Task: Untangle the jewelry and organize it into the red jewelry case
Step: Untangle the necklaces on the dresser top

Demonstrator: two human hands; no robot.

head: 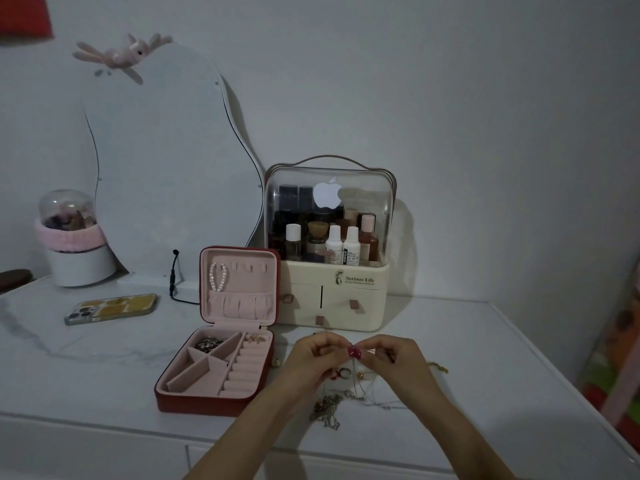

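Note:
The red jewelry case [180, 403] stands open on the white dresser, pink inside. A pearl bracelet [218, 277] hangs in its lid, a dark tangle [209, 342] fills a back compartment, and small earrings [254, 338] lie at the back right. To the right of the case, my left hand [313, 358] and my right hand [394, 358] meet fingertip to fingertip, both pinching a thin silver chain [360, 382] that hangs down. Under them lie a ring [343, 373], a chain pile [327, 410] and a gold piece [438, 368].
A cream cosmetics organiser [332, 306] with bottles stands right behind the hands. A phone [110, 308] lies at the left, a wavy mirror [166, 161] leans on the wall, and a black cable [175, 282] hangs by it. The dresser's front edge [104, 420] is near.

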